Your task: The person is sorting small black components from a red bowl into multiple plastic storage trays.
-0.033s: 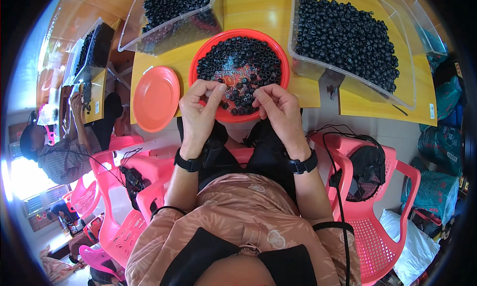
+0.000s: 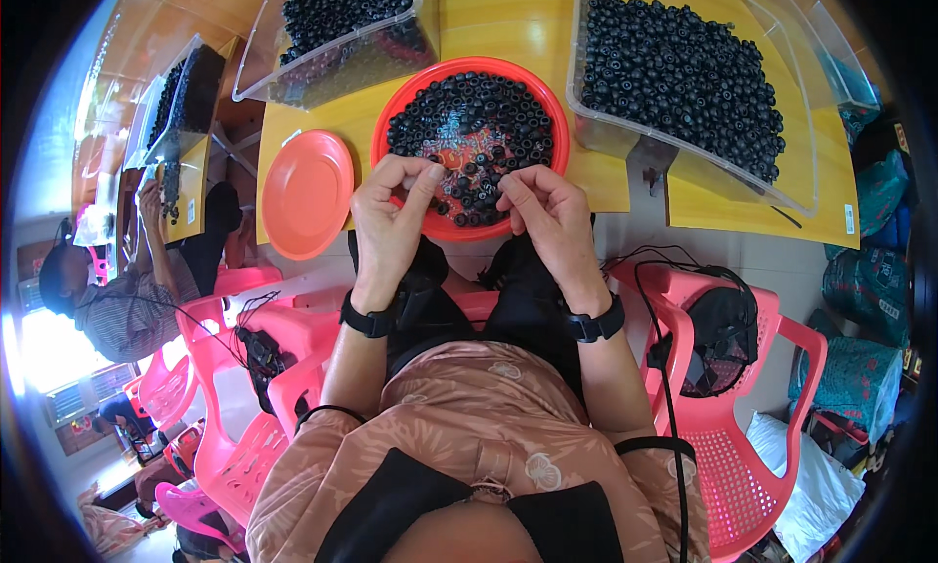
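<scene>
A red round basin [image 2: 562,138] full of small black ring-shaped parts [image 2: 528,123] sits at the table's front edge, with both hands over its near side. My left hand [image 2: 391,211] has thumb and forefinger pinched together at the basin's left. Whatever lies in that pinch is too small to make out. On the other side, my right hand [image 2: 552,216] is also closed, thumb against bent fingers, close to the black parts. Dark pieces show at its fingertips, but whether they are held or lie behind cannot be told. A gap separates the two hands.
An orange-red plate or lid [image 2: 308,194] lies left of the basin on the yellow table [image 2: 508,21]. Clear bins of black parts stand at the back left [image 2: 342,60] and right [image 2: 625,133]. Pink chairs [image 2: 723,455] flank me. Another person [image 2: 132,314] works at far left.
</scene>
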The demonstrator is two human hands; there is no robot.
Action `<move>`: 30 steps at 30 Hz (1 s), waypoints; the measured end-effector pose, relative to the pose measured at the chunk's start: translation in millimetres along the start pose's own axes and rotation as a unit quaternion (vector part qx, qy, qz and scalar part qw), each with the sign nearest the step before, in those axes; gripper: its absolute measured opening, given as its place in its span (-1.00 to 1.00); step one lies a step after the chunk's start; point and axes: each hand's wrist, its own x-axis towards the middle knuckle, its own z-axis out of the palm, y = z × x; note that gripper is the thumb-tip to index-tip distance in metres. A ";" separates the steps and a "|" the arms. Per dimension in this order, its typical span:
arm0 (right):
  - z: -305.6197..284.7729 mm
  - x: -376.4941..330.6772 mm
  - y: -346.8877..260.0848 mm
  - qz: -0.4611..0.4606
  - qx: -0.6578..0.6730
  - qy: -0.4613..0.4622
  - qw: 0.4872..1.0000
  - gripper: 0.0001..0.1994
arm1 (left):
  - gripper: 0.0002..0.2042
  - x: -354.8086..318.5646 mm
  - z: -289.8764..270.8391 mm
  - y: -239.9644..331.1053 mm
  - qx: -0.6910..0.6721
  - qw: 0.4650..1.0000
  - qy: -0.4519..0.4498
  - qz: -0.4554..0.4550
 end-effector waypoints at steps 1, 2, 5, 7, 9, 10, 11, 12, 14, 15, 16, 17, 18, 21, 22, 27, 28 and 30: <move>-0.4 -0.1 -0.3 -0.003 0.004 0.000 1.000 -0.80 | -0.82 2.9 -4.3 2.0 0.030 0.999 -0.004 0.012; -0.9 -0.2 -0.6 -0.006 0.009 0.000 1.000 -0.80 | -0.82 6.7 -9.1 5.7 0.031 0.999 -0.003 0.013; -3.0 -0.2 0.0 -0.004 0.016 0.003 1.000 -0.80 | -0.85 24.2 -25.4 10.8 0.164 0.984 -0.046 0.051; -3.0 -0.8 -0.8 -0.004 0.007 0.004 1.000 -0.80 | -0.82 40.8 -32.0 -1.2 0.248 0.955 -0.118 0.112; 0.0 -0.6 -2.2 -0.004 0.000 -0.003 1.000 -0.80 | -0.80 52.5 -33.3 -10.4 0.292 0.933 -0.136 0.164; 0.5 -0.4 -1.7 0.003 0.001 -0.004 1.000 -0.80 | -0.76 57.9 -33.0 -16.5 0.331 0.905 -0.157 0.215; 0.9 -0.1 -1.1 0.010 0.001 -0.005 1.000 -0.81 | -0.76 64.5 -30.4 -24.0 0.332 0.906 -0.152 0.214; 1.7 -0.1 -0.5 0.009 -0.001 -0.010 1.000 -0.81 | -0.74 70.6 -26.1 -31.6 0.335 0.892 -0.181 0.244; 1.5 -0.9 0.0 0.014 0.005 0.002 1.000 -0.81 | -0.67 70.7 -16.7 -35.3 0.375 0.852 -0.192 0.311; 2.2 -1.0 -0.8 0.014 0.004 -0.002 1.000 -0.81 | -0.67 70.4 -20.0 -36.8 0.377 0.853 -0.189 0.309; 2.0 -1.3 -1.7 0.012 0.003 0.001 1.000 -0.81 | -0.67 70.9 -22.2 -33.7 0.407 0.839 -0.192 0.304; 1.7 -1.5 -2.2 0.010 0.001 0.003 1.000 -0.81 | -0.67 71.4 -25.0 -30.6 0.438 0.825 -0.194 0.300; 1.0 -1.5 -2.1 0.010 0.001 0.001 1.000 -0.81 | -0.67 72.1 -29.7 -26.9 0.439 0.826 -0.193 0.298; 1.2 -1.2 -2.8 -0.001 -0.009 -0.001 1.000 -0.81 | -0.71 74.1 -46.9 -19.2 0.399 0.871 -0.192 0.211; 2.1 -1.2 -3.2 0.003 -0.009 -0.003 1.000 -0.81 | -0.76 73.0 -51.9 -20.6 0.393 0.877 -0.166 0.220; 3.8 -1.7 -2.0 0.007 -0.014 -0.004 1.000 -0.81 | -0.74 68.7 -48.2 -23.5 0.397 0.878 -0.147 0.225; 4.5 -1.7 -1.7 0.007 -0.015 -0.005 1.000 -0.81 | -0.71 68.9 -42.8 -26.9 0.393 0.873 -0.161 0.239; 5.7 -1.9 -1.0 0.005 -0.014 -0.008 1.000 -0.82 | -0.67 68.7 -31.5 -32.8 0.391 0.868 -0.174 0.253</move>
